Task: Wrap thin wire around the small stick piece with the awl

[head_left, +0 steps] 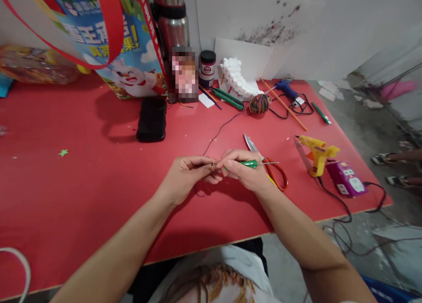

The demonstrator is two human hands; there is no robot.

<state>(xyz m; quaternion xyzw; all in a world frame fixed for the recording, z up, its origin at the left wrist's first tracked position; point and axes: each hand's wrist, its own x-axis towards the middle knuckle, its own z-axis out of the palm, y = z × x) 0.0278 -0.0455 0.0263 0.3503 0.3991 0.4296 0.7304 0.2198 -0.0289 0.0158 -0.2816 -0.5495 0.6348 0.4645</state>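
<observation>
Near the front middle of the table, my left hand (191, 173) pinches a small piece of multicoloured yarn (213, 166) between thumb and fingers. My right hand (242, 167) meets it there, its fingertips touching the yarn. In that right hand lies a green-handled tool (249, 164), its thin metal shaft pointing right, away from the yarn; its tip is too small to make out. A dark strand runs from the hands back to a multicoloured yarn ball (260, 104). Orange-handled scissors (278, 173) lie partly open just beyond my right hand.
On the right are a yellow glue gun (318, 153), a purple box (347, 178) and trailing cords. Behind lie a green cutter (228, 98), a blue glue gun (286, 89) and an orange stick (285, 105). A black phone (151, 119) rests before a large bag (132, 44).
</observation>
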